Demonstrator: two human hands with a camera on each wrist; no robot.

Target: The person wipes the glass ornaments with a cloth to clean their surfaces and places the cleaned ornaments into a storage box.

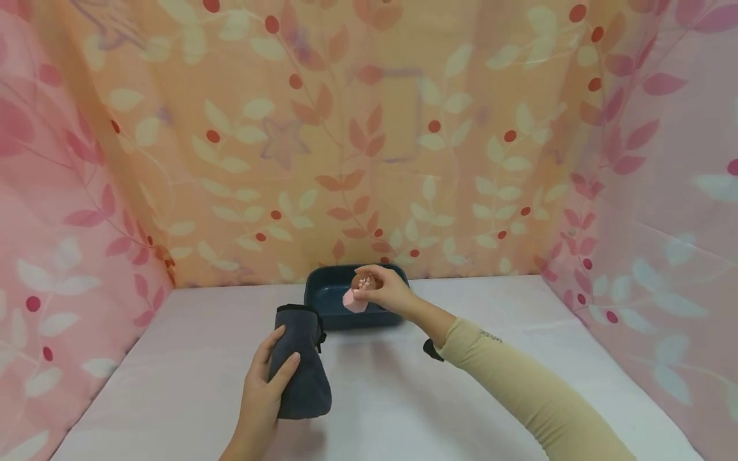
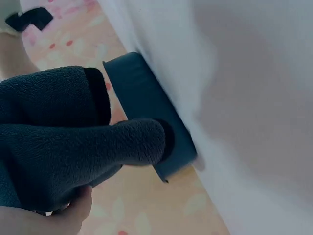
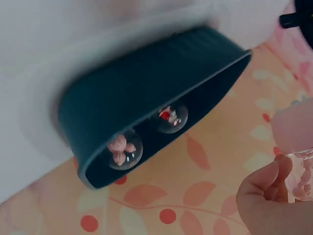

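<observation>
My left hand (image 1: 261, 386) grips a dark grey-blue fleece pouch (image 1: 304, 378) with a black-edged top, thumb on its near face. In the left wrist view the fleece (image 2: 63, 152) covers most of that hand. My right hand (image 1: 398, 296) pinches a small snow globe with a pink base (image 1: 355, 303) above a dark teal tray (image 1: 346, 321). In the right wrist view the globe's pink base (image 3: 295, 128) is at the right edge, partly cut off. Two clear balls with little figures lie inside the tray: a pinkish figure ball (image 3: 122, 151) and a red-and-white one (image 3: 171, 117).
The tray stands at the back of the white-covered table (image 1: 219, 358), close to a floral curtain (image 1: 346, 160). Pink patterned cloth walls (image 1: 52, 256) flank both sides. A small black item (image 1: 432, 350) shows beside the right sleeve.
</observation>
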